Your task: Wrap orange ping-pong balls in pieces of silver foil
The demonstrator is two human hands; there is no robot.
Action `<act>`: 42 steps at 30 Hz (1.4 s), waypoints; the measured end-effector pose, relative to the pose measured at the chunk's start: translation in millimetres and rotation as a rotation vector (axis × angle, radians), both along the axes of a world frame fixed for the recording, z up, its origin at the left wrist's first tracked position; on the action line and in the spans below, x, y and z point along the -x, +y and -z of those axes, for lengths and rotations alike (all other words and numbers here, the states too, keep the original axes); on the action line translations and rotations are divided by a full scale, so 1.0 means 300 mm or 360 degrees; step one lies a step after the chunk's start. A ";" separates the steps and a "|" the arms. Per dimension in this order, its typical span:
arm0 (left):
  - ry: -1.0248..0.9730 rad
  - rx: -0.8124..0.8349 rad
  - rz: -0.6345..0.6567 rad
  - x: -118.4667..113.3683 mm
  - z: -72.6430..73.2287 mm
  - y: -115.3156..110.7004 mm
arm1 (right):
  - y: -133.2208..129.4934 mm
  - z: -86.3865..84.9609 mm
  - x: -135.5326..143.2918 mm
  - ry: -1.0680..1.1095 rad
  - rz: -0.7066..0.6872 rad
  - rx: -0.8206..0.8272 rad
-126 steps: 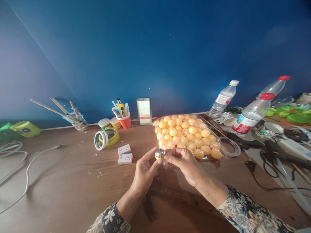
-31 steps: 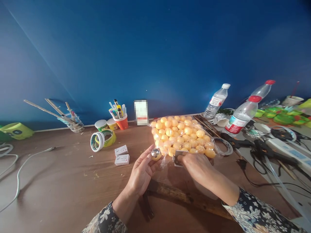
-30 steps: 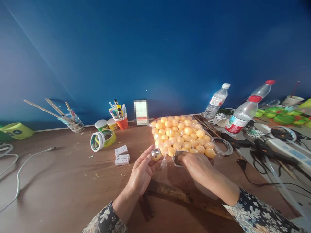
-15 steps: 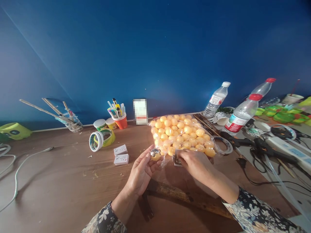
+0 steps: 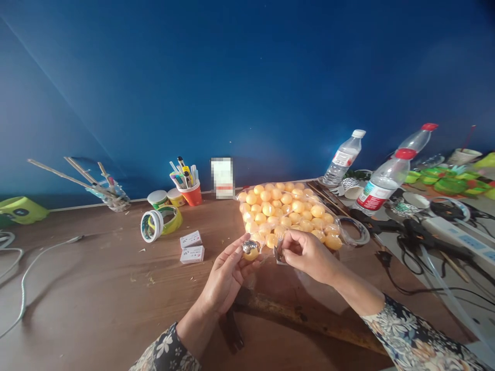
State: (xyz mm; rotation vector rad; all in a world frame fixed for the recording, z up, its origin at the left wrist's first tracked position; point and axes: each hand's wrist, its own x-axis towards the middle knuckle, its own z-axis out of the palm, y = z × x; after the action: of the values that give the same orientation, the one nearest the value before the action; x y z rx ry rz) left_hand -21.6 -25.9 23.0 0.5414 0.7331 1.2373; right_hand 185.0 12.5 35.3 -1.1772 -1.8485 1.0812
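My left hand (image 5: 228, 270) grips an orange ball (image 5: 251, 254) between thumb and fingers. Shiny silver caps, like thumbtack heads, cover the ball's upper part. To its right, my right hand (image 5: 305, 255) has thumb and forefinger pinched together; whatever is between them is too small or hidden to make out. Just below those fingertips is a small open box (image 5: 281, 262), partly covered by the hand. Behind both hands lies a clear plastic bag of orange balls (image 5: 286, 211). A hammer (image 5: 294, 309) with a wooden handle rests on the table beneath my forearms.
Two small white boxes (image 5: 192, 254) and tape rolls (image 5: 151, 226) lie to the left. Behind stand a cup of pens (image 5: 190, 193) and lidded tubs (image 5: 158, 198). On the right are plastic bottles (image 5: 373, 193), a glue gun (image 5: 429, 242), cables and a power strip (image 5: 460, 237).
My right hand has lifted slightly up and away from the small open box, its fingers now pinched. The ball in my left hand has shifted slightly right and down.
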 end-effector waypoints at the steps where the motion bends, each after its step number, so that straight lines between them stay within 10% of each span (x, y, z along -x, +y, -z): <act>1: -0.0001 0.0005 0.0014 0.000 0.000 -0.001 | -0.003 -0.009 0.007 0.0048 -0.0022 0.0026; 13: 0.0011 -0.0044 0.0058 0.001 -0.001 -0.001 | -0.013 -0.042 0.098 0.0819 -0.0094 0.0678; 42: -0.0067 -0.0001 0.0080 0.012 0.005 0.004 | -0.019 -0.019 0.128 0.0635 -0.0067 0.0351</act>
State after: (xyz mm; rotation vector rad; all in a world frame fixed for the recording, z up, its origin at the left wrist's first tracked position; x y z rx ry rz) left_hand -25.2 -24.5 21.4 0.5295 0.6798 1.1991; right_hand 146.8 6.6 40.9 -0.9577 -1.4788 1.4546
